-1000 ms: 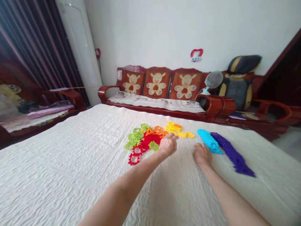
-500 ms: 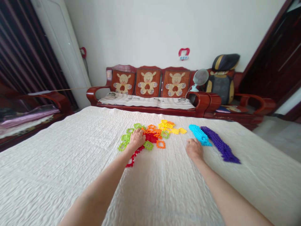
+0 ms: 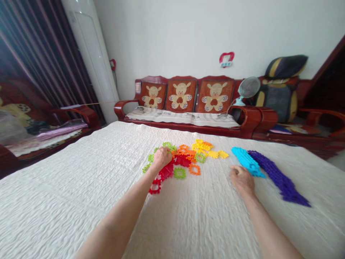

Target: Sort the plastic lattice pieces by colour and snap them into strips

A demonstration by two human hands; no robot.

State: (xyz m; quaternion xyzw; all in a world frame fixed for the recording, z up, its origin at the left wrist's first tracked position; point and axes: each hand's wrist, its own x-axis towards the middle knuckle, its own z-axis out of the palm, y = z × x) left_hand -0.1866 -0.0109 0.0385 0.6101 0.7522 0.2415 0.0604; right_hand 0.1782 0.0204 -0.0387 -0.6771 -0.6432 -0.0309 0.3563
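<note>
A heap of flat plastic interlocking pieces lies on a white quilted bed cover (image 3: 81, 187): green pieces (image 3: 179, 173), red pieces (image 3: 166, 172), orange pieces (image 3: 194, 169) and yellow pieces (image 3: 212, 154). My left hand (image 3: 161, 157) rests on the green end of the heap, fingers curled down over pieces there. My right hand (image 3: 242, 178) lies on the cover in a loose fist, just left of a row of cyan pieces (image 3: 246, 162). A row of purple pieces (image 3: 277, 177) lies beside the cyan one.
A red wooden sofa (image 3: 188, 104) with bear cushions stands behind the bed. A small fan (image 3: 247, 88) and a dark bag (image 3: 280, 90) sit at its right end. A tall white cabinet (image 3: 91, 57) and dark curtains stand at the left.
My left hand moved from the orange middle of the heap to its green left side and stayed there. An orange and a green piece now lie apart from the heap. My right hand stayed put.
</note>
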